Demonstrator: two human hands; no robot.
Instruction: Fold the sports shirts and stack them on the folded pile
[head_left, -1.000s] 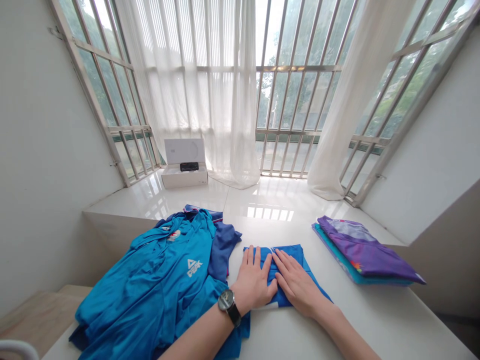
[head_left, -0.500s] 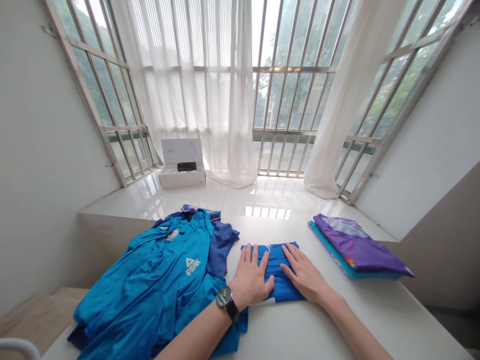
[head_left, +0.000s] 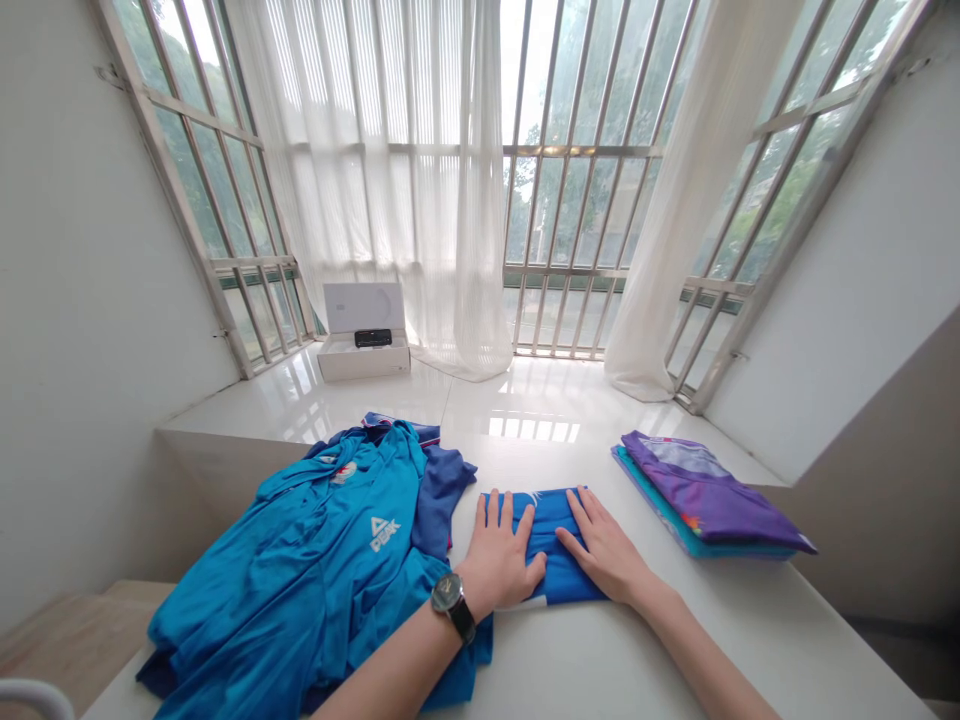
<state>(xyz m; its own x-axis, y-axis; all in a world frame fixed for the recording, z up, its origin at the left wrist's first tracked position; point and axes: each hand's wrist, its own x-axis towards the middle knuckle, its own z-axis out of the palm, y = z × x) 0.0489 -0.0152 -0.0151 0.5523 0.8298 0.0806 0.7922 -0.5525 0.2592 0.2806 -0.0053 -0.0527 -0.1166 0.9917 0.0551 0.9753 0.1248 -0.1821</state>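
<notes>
At lower centre, the right hand [head_left: 611, 552] has slid outward from the left hand [head_left: 498, 562], both flat, fingers spread, apparently smoothing the folded blue cloth [head_left: 562, 580].

right hand [head_left: 611, 555] | farther from left hand [head_left: 499, 560] | blue cloth [head_left: 561, 575] | middle more exposed

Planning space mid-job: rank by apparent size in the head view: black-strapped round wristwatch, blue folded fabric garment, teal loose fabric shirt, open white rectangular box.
1. Teal shirt
2. Unsure order: blue garment, partly covered; white box
3. Wristwatch
</notes>
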